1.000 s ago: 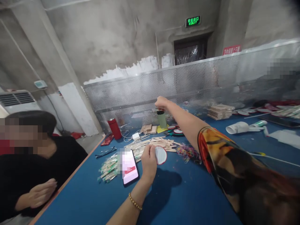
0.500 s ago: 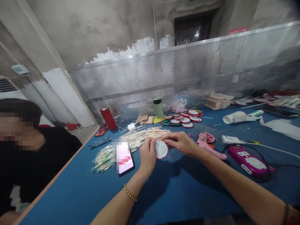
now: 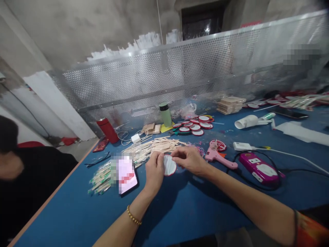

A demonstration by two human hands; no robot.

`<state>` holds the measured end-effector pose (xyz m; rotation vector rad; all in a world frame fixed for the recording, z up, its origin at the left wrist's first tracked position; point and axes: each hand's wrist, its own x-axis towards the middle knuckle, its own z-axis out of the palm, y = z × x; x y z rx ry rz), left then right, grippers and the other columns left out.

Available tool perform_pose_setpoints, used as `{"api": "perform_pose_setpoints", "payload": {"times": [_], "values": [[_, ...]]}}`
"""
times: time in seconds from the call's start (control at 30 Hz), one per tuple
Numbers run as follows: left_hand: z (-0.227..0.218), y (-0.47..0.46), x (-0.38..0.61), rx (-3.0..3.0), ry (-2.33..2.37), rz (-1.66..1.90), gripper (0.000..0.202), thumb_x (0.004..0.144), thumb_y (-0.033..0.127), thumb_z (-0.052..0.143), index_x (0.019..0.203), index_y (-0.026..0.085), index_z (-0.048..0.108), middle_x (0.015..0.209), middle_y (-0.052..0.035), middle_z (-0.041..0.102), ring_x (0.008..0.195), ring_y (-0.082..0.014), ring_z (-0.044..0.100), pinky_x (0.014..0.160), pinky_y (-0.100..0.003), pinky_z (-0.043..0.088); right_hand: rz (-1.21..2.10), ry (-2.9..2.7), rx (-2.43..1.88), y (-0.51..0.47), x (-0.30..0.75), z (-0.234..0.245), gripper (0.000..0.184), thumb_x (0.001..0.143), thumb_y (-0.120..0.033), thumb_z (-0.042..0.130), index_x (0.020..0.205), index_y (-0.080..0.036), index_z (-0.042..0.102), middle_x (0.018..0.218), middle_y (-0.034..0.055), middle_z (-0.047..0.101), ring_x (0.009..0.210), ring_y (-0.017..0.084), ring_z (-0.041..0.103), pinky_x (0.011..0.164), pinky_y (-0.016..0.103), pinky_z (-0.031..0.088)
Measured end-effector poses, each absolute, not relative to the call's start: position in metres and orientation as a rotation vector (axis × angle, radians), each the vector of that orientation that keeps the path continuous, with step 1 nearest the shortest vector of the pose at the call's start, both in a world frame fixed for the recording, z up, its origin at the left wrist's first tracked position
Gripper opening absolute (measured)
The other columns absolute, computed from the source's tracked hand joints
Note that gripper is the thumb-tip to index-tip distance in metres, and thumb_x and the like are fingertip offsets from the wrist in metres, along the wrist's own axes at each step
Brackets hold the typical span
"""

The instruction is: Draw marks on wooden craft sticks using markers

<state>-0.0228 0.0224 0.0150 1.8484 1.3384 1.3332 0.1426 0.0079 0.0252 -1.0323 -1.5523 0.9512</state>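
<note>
A round white disc with a red rim is held up over the table between my two hands. My left hand pinches its left edge between thumb and fingers. Closed at the disc's upper right edge, my right hand has its thumb and fingertips pressed together on the rim. Just beyond the hands lie loose flat wooden sticks. To the right of my right hand rests a pink glue gun, with a red round piece behind it.
A lit phone lies left, beside wrapped sticks. Behind stand a red bottle, a green bottle and a pile of red-rimmed discs. A purple power strip with cables lies right. A person in black sits left.
The view has shifted, so the table's things appear further left. My right fingers have moved slightly down along the disc's rim. Both hands stay at the disc.
</note>
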Motion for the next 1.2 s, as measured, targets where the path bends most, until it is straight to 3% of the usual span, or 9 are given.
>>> {"api": "perform_pose_setpoints", "payload": {"times": [0.33, 0.4, 0.5, 0.63, 0.77, 1.0, 1.2], "values": [[0.012, 0.027, -0.024, 1.831, 1.376, 1.343, 0.029, 0.087, 0.042, 0.047, 0.069, 0.021, 0.054, 0.062, 0.0015, 0.054, 0.061, -0.0149, 0.049, 0.059, -0.027, 0.036, 0.766, -1.666, -1.096, 0.018, 0.153, 0.028, 0.023, 0.08, -0.032, 0.061, 0.091, -0.017, 0.074, 0.064, -0.0011, 0.065, 0.052, 0.011, 0.052, 0.051, 0.022, 0.04], [0.011, 0.028, -0.024, 1.806, 1.377, 1.345, 0.03, 0.087, 0.044, 0.047, 0.068, 0.02, 0.053, 0.061, 0.0019, 0.051, 0.06, -0.0143, 0.048, 0.056, -0.026, 0.036, 0.575, -1.675, -1.244, 0.028, 0.176, 0.041, 0.027, 0.085, -0.034, 0.056, 0.096, -0.016, 0.073, 0.069, 0.0014, 0.068, 0.056, 0.012, 0.056, 0.054, 0.023, 0.041], [0.01, 0.029, -0.024, 1.72, 1.358, 1.263, 0.033, 0.086, 0.048, 0.048, 0.072, 0.02, 0.055, 0.057, 0.0036, 0.048, 0.05, -0.0128, 0.046, 0.046, -0.024, 0.034, 0.259, -1.859, -1.656, 0.043, 0.218, 0.06, 0.018, 0.083, -0.021, 0.057, 0.078, -0.016, 0.073, 0.073, 0.0044, 0.07, 0.064, 0.014, 0.061, 0.058, 0.024, 0.039], [0.01, 0.028, -0.023, 1.639, 1.328, 1.112, 0.039, 0.088, 0.054, 0.044, 0.072, 0.02, 0.056, 0.049, 0.006, 0.045, 0.034, -0.0119, 0.045, 0.035, -0.023, 0.027, 0.165, -2.031, -2.165, 0.048, 0.255, 0.059, 0.016, 0.081, -0.016, 0.06, 0.076, -0.017, 0.075, 0.074, 0.0061, 0.073, 0.069, 0.017, 0.065, 0.057, 0.024, 0.035], [0.009, 0.027, -0.022, 1.664, 1.299, 1.106, 0.04, 0.09, 0.052, 0.043, 0.066, 0.021, 0.048, 0.043, 0.0067, 0.043, 0.031, -0.0126, 0.048, 0.033, -0.023, 0.029, 0.131, -2.098, -2.124, 0.045, 0.261, 0.044, 0.018, 0.086, -0.021, 0.059, 0.085, -0.018, 0.077, 0.083, 0.0073, 0.075, 0.075, 0.018, 0.067, 0.059, 0.024, 0.035], [0.008, 0.026, -0.016, 1.505, 1.243, 1.08, 0.037, 0.085, 0.056, 0.047, 0.074, 0.021, 0.051, 0.048, 0.0066, 0.049, 0.033, -0.0138, 0.051, 0.031, -0.023, 0.035, -0.043, -2.254, -2.13, 0.051, 0.247, 0.036, 0.021, 0.087, -0.016, 0.058, 0.092, -0.019, 0.078, 0.093, 0.0116, 0.076, 0.09, 0.023, 0.069, 0.068, 0.026, 0.04], [0.01, 0.025, -0.013, 1.475, 1.185, 1.09, 0.034, 0.085, 0.055, 0.047, 0.078, 0.021, 0.051, 0.049, 0.0051, 0.053, 0.035, -0.016, 0.054, 0.033, -0.025, 0.038, -0.04, -2.28, -2.114, 0.055, 0.242, 0.023, 0.02, 0.087, -0.02, 0.06, 0.097, -0.023, 0.078, 0.097, 0.0103, 0.076, 0.093, 0.025, 0.069, 0.068, 0.027, 0.042]]}}
